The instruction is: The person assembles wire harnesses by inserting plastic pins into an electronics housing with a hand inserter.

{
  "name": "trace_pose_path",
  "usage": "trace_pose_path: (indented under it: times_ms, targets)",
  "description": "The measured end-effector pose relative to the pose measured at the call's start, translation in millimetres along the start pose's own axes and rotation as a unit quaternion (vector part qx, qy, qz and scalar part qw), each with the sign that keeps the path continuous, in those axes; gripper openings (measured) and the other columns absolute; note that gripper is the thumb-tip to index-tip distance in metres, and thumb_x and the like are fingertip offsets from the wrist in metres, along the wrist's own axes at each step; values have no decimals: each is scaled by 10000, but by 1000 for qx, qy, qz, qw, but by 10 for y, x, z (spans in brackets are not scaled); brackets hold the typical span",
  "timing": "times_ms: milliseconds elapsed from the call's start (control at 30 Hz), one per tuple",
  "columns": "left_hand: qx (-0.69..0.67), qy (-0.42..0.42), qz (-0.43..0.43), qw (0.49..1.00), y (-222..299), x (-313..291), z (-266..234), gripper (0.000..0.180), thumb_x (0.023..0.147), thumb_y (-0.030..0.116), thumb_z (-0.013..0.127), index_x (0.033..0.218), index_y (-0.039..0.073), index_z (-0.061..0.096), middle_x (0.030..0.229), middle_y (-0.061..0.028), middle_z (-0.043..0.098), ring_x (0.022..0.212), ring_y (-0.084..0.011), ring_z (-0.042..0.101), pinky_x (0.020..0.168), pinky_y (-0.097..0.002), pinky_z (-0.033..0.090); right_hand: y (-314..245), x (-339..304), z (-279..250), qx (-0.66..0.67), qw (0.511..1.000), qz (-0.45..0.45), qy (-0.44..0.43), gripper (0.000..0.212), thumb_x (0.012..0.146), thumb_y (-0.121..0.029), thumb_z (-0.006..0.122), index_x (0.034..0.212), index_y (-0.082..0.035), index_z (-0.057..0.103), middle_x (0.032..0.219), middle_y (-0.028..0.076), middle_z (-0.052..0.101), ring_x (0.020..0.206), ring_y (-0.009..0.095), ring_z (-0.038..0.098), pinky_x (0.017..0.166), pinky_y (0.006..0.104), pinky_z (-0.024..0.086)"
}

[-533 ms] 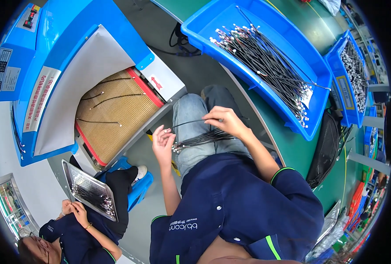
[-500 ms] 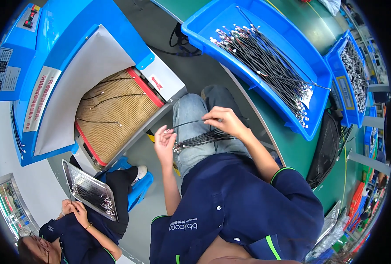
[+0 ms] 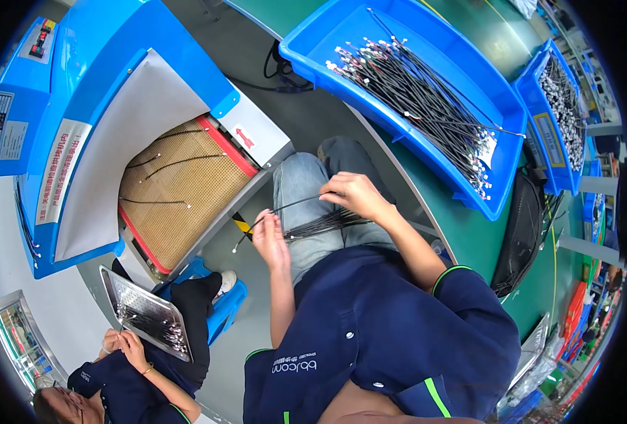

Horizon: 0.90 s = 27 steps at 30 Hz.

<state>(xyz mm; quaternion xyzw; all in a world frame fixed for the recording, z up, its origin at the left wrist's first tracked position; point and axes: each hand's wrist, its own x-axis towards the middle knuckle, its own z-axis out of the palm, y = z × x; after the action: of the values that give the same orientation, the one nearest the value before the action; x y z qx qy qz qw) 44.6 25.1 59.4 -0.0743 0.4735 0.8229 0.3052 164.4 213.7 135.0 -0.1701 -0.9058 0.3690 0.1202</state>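
Black, slender, pale-tipped cable [image 3: 297,203]

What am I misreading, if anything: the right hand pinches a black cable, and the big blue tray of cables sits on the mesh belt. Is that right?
Not quite: the big blue tray sits on the green table, not the mesh belt, as the head view shows. The right hand does pinch a black cable.

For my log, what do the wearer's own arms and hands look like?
The left hand and right hand are bare, without gloves. The forearms are uncovered, with no watch or bracelet visible. The navy shirt has short sleeves edged in bright green trim.
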Motion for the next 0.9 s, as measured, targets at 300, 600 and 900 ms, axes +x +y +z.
trace_pose_path:
  times_ms: [300, 600, 900]
  targets:
    - [-31, 15, 42, 999, 71, 101, -140, 173, 922, 65, 561, 1065, -30, 586, 943, -80, 620, 826, -108, 597, 748, -216, 513, 149, -29, 4, 82, 996, 43, 17, 131, 801, -106, 677, 886, -9, 652, 807, 111, 633, 743, 261, 627, 668, 336, 502]
    - [-38, 9, 57, 998, 32, 92, -195, 162, 919, 54, 560, 1058, -27, 585, 941, -77, 624, 824, -105, 606, 746, -211, 523, 174, -70, 31, 115, 991, 60, 39, 108, 812, -105, 671, 872, -17, 654, 795, 109, 636, 718, 248, 624, 628, 321, 491]
    - [-42, -4, 62, 997, 77, 64, -220, 166, 918, 62, 566, 1060, -20, 587, 938, -69, 618, 817, -103, 604, 744, -206, 522, 143, -111, -130, 129, 990, 33, -39, 110, 830, -127, 643, 863, -24, 625, 781, 104, 597, 709, 274, 594, 638, 344, 477]
